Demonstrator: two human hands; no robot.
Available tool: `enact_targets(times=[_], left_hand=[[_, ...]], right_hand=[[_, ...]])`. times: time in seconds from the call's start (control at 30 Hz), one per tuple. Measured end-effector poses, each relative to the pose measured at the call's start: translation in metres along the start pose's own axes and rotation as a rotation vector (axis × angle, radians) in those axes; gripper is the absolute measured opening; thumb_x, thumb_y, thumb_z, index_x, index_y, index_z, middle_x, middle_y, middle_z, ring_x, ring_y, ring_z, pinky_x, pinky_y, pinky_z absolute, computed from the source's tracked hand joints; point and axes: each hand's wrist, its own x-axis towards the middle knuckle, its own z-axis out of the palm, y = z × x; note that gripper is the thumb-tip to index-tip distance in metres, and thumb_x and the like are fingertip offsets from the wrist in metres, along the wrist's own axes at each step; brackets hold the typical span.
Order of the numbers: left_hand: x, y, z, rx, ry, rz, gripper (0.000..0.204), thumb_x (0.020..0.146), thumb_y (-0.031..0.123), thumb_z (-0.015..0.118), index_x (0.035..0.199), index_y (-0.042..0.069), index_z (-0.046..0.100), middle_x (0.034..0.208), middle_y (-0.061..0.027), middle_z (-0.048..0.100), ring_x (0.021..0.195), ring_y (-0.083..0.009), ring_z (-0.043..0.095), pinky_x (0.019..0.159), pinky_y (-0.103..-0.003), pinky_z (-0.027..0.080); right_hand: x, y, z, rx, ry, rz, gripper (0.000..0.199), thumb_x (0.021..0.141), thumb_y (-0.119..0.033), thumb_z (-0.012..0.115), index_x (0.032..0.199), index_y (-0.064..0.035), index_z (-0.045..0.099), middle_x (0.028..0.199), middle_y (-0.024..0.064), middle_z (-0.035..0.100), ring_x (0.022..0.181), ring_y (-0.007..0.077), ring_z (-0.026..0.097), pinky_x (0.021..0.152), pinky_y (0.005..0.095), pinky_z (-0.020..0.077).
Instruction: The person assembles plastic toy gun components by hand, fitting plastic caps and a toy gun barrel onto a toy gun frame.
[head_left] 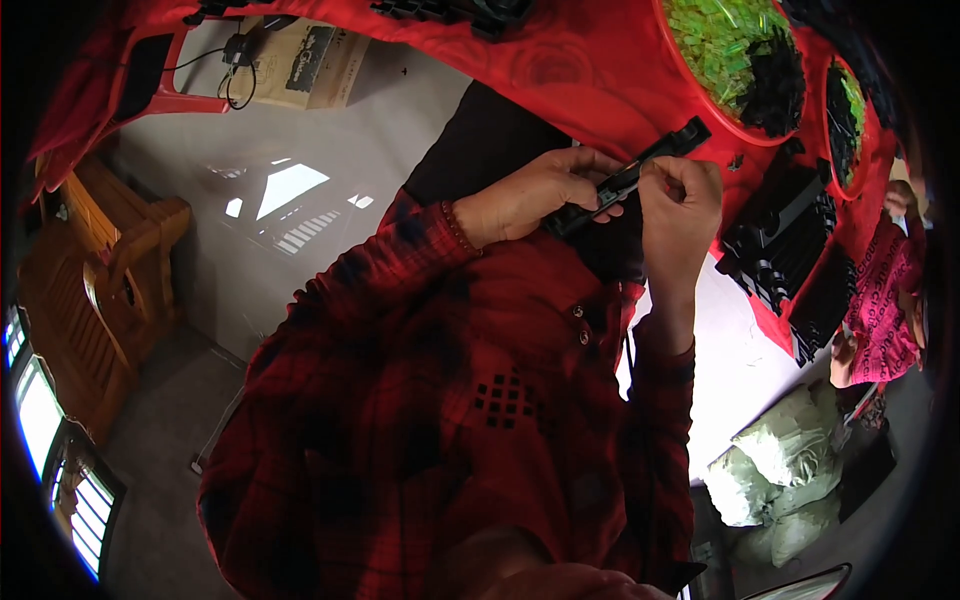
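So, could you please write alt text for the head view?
The left hand holds a long black part and the right hand touches it, beside a red-covered table holding tubs of green and black pieces and piled black parts.

The strip [626,179] is black, the shirt [350,400] red plaid.

Your table, under a red cloth [615,95], carries two round orange-rimmed containers, the larger one [712,116] just left of the smaller one [847,194]. Nearer you lies a stack of slim black parts [775,225]; more black pieces [500,15] sit farther off. A cardboard box [290,75] rests on your pale floor [380,125].
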Motion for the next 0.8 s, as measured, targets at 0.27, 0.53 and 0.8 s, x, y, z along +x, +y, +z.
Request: enact_targets(times=[0.27,0.53,0.8], left_hand=[[-0.002,0.002,0.003,0.009,0.015,0.000,0.051,0.080,0.001,0.055,0.130,-0.006,0.050,0.109,-0.0114,0.066,0.096,-0.0163,0.064,0.091,-0.028,0.048],[0.000,0.002,0.006,-0.004,0.014,0.045,0.041,0.084,0.004,0.058,0.124,-0.006,0.054,0.102,-0.0092,0.067,0.093,-0.0141,0.063,0.086,-0.026,0.048],[0.008,0.002,0.020,0.532,0.293,0.163,0.024,0.092,0.018,0.063,0.098,-0.005,0.063,0.073,-0.0098,0.066,0.066,-0.0170,0.064,0.065,-0.030,0.052]], right_hand=[[-0.003,0.000,0.008,-0.149,0.040,-0.117,0.010,0.078,0.001,0.070,0.086,-0.0036,0.066,0.090,0.0106,0.053,0.074,0.0259,0.058,0.064,0.0367,0.0485],[-0.002,-0.003,0.008,-0.258,0.013,-0.145,0.010,0.079,0.000,0.070,0.086,-0.0039,0.063,0.092,0.0122,0.051,0.075,0.0299,0.059,0.063,0.0398,0.0496],[-0.003,0.003,0.007,-0.322,0.029,-0.187,0.011,0.079,-0.001,0.070,0.084,-0.0045,0.061,0.090,0.0132,0.051,0.075,0.0321,0.059,0.061,0.0414,0.0502]])
